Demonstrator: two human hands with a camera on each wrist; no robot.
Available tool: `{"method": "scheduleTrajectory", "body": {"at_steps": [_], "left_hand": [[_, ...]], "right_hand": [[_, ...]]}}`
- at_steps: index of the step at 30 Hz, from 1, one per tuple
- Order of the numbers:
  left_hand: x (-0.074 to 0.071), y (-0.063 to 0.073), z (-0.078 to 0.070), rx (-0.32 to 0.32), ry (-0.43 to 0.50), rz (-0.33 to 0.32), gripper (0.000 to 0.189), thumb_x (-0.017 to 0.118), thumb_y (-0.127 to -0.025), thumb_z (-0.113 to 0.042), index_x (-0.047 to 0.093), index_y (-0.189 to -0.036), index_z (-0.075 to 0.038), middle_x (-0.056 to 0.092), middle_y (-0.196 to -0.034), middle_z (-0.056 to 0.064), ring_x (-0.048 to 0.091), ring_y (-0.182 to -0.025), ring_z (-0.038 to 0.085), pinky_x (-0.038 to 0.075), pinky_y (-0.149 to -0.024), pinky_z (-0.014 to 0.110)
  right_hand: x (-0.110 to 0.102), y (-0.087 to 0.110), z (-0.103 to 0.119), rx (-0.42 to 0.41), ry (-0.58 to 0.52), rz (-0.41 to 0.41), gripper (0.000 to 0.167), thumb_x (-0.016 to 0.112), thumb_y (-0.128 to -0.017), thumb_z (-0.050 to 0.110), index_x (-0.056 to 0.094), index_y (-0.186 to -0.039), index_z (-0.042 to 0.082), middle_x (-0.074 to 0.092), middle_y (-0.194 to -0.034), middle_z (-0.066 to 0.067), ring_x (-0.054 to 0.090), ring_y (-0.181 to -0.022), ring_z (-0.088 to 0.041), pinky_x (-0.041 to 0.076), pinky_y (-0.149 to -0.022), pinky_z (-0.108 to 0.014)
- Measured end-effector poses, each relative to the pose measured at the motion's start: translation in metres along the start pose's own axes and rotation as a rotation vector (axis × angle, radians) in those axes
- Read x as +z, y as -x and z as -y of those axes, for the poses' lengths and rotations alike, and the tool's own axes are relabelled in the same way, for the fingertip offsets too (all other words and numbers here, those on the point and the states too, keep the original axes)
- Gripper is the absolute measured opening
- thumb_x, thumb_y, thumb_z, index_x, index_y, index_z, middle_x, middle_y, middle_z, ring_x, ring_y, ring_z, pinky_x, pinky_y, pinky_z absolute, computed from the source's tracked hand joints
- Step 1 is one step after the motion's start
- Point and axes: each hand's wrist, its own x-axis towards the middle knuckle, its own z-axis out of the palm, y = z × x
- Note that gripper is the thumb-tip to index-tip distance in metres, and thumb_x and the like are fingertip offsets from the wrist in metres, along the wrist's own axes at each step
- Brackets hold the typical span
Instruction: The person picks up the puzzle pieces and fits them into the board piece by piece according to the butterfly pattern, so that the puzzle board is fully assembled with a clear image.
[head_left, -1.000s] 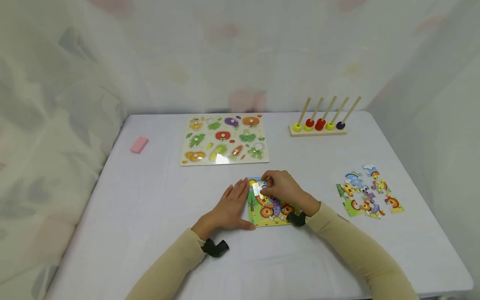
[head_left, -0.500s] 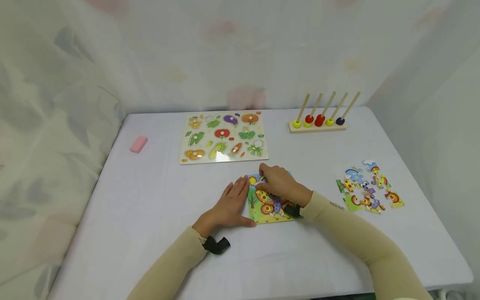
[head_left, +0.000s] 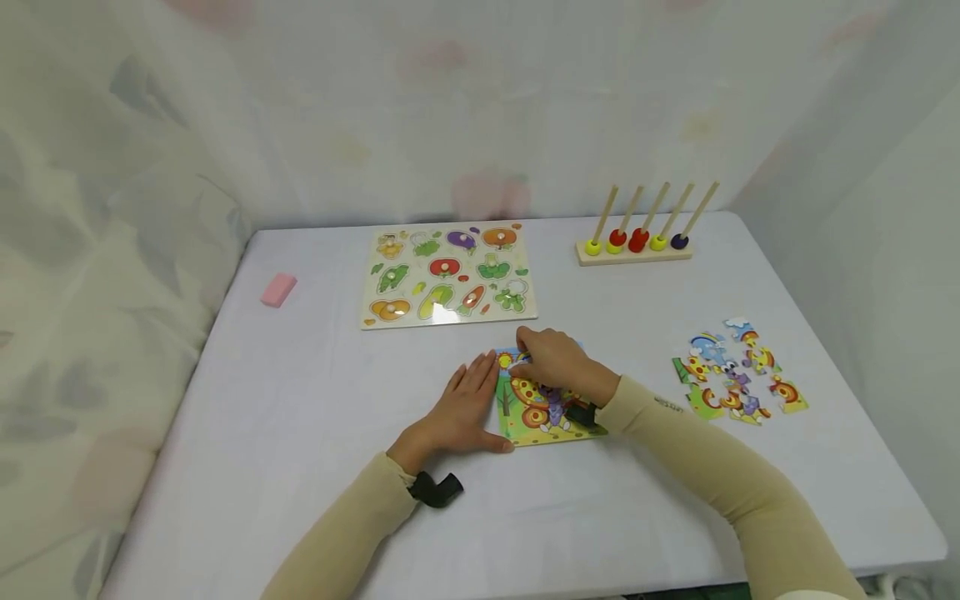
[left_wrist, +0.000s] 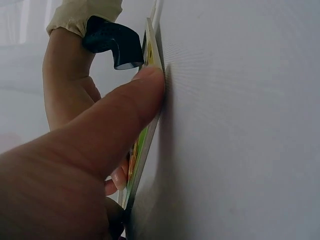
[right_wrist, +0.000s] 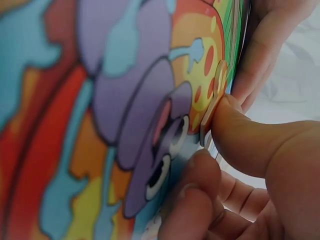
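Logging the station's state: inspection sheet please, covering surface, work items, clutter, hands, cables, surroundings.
Surface: white-covered table.
Work items: butterfly puzzle board; puzzle piece tilted against it; loose pieces at the table's right.
Clutter: vegetable board, bead rack, pink block.
Hands: left hand rests along the puzzle board's left edge; right hand pinches the puzzle piece.
Cables: none identifiable; pale object at lower right unclear.
Surroundings: patterned fabric behind and at both sides.

The table (head_left: 322, 400) bears butterfly board (head_left: 537, 417), pieces (head_left: 738, 380), vegetable board (head_left: 450, 283), abacus (head_left: 634, 254), block (head_left: 278, 289).
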Motion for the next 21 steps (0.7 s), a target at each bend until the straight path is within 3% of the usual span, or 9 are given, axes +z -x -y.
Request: {"method": "scheduleTrajectory", "body": {"at_steps": [6,16,21], "left_hand": [[0.0,-0.001,-0.001,0.001,0.005,-0.001,0.125,0.072,-0.07,-0.066,0.004,-0.154,-0.003,-0.003,-0.163,0.01,-0.002,-0.151,0.024,0.004,-0.121,0.049],[0.002,-0.001,0.001,-0.008,0.008,0.001,0.125,0.073,-0.071,-0.065,0.003,-0.154,-0.004,-0.005,-0.163,0.008,-0.004,-0.151,0.022,0.003,-0.121,0.047],[0.001,-0.001,0.0,-0.008,0.012,0.003,0.125,0.073,-0.071,-0.065,0.003,-0.154,-0.004,-0.005,-0.163,0.008,-0.004,-0.151,0.023,0.002,-0.121,0.047]], "right_hand": [[0.002,-0.004,-0.003,-0.008,0.007,-0.01,0.033,0.069,-0.086,0.043,0.056,-0.086,0.013,0.057,-0.07,0.0,0.052,-0.06,-0.015,0.038,-0.051,-0.026],[0.004,-0.011,-0.006,0.068,-0.063,-0.02,0.039,0.072,-0.082,0.046,0.058,-0.06,0.016,0.056,-0.056,0.003,0.052,-0.051,-0.012,0.038,-0.046,-0.024],[0.004,-0.012,-0.005,0.103,-0.104,-0.032,0.045,0.072,-0.081,0.043,0.05,-0.052,0.017,0.047,-0.047,0.005,0.043,-0.044,-0.01,0.032,-0.042,-0.023]]}}
